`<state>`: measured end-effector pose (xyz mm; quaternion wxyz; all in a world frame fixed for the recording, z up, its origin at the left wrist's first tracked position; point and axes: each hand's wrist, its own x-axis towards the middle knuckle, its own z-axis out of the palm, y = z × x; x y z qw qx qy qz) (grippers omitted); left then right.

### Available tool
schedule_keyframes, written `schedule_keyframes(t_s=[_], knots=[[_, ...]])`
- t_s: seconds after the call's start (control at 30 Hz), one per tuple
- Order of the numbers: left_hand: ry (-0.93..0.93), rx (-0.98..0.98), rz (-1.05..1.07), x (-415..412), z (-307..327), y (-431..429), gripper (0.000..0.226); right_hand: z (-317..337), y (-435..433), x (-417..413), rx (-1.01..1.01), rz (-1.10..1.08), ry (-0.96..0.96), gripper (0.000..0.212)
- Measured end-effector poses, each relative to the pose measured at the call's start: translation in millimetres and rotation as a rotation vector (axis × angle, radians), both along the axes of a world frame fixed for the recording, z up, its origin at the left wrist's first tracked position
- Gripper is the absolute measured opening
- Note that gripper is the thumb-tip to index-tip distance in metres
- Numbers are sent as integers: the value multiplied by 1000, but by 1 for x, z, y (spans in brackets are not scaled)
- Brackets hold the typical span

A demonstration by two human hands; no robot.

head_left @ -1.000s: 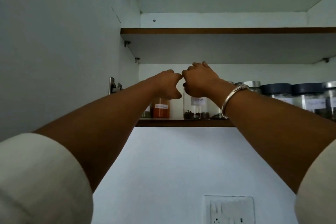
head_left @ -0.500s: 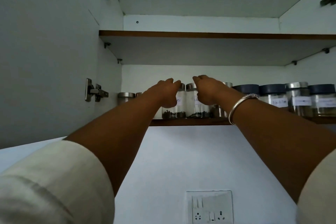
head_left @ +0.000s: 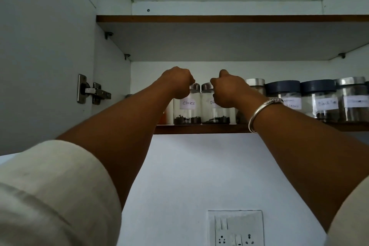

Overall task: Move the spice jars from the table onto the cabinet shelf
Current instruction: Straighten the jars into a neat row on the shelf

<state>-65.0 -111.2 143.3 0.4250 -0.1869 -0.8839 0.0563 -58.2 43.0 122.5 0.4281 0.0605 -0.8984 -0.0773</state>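
From the head camera, the left hand is curling its fingers over the lid of the Cloves jar. The right hand is wrapping round the upper side of the neighbouring jar, with one finger sticking up. Both jars are standing upright and touching at the front edge of the lower shelf, left of a row of dark-lidded jars. A bracelet is circling the right wrist.
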Motion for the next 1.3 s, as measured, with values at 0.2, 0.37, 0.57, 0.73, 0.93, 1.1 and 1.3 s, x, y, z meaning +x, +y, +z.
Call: schedule_keyframes(t_s=[0.2, 0.37, 0.57, 0.73, 0.93, 1.1, 1.3], knots=[[-44, 46, -30, -30, -1, -7, 38, 7, -6, -26, 54, 9, -25, 36], [-101, 37, -4, -59, 1, -11, 29, 15, -12, -53, 31, -18, -84, 29], [-128, -46, 57, -89, 5, -13, 31, 27, -24, -86, 100, -84, -112, 3], [-136, -85, 66, -112, 8, -19, 33, 29, -25, -110, 127, -85, -167, 21], [-153, -71, 53, -135, 8, -25, 34, 32, -24, -130, 106, -80, -227, 24], [-154, -119, 103, -152, 12, -26, 29, 31, -27, -140, 75, -70, -258, 30], [-179, -115, 134, -162, 12, -23, 28, 25, -29, -141, 81, -79, -305, 33]])
